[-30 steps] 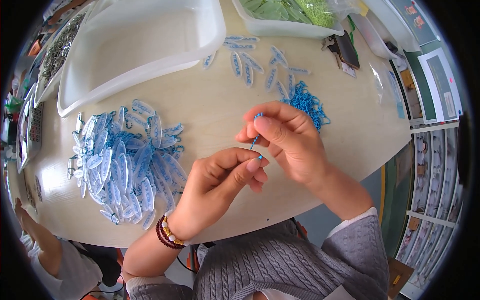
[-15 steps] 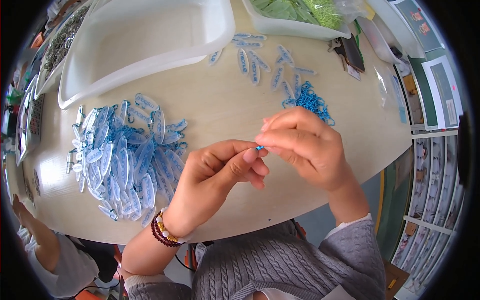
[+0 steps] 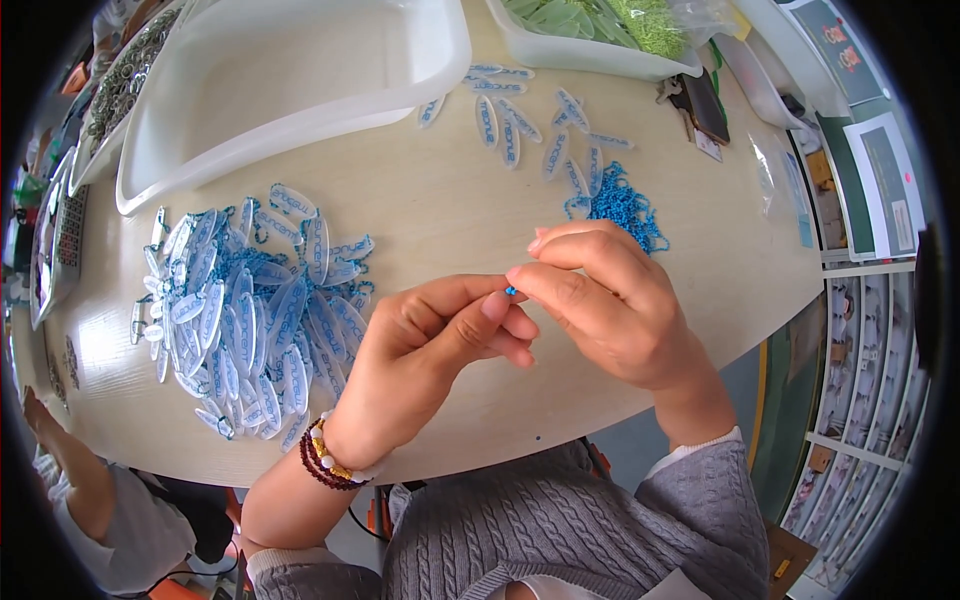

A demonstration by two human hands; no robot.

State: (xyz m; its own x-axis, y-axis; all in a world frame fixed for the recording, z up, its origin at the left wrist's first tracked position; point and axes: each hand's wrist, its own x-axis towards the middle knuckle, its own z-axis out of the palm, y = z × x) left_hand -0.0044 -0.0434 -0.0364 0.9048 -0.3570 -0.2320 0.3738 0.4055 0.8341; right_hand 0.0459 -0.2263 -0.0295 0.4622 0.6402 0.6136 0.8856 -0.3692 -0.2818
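Observation:
Over the middle of the table my left hand (image 3: pixel 425 350) pinches a small bit of blue ball chain (image 3: pixel 511 291) between thumb and forefinger. The fingertips of my right hand (image 3: pixel 620 300) meet the same bit of chain from the right, thumb and forefinger pressed together. Most of the chain is hidden by my fingers. Left of my hands lies a big heap of clear oval tags (image 3: pixel 245 320) with blue print and blue chains attached. Beyond my right hand sits a small pile of loose blue ball chains (image 3: pixel 622 208), with several chainless oval tags (image 3: pixel 555 155) scattered beside it.
A large white tray (image 3: pixel 290 140) stands at the far left. Another white bin (image 3: pixel 600 65) at the back holds green pieces. Metal rings (image 3: pixel 130 80) fill a container on the far left. Keys with a dark case (image 3: pixel 700 110) lie far right. Another person's arm (image 3: pixel 75 470) shows at lower left.
Both hands have shifted slightly, the right one a little to the left, with its fingers closing nearer the left fingertips. The blue chain stays pinched; the heap and loose tags look the same.

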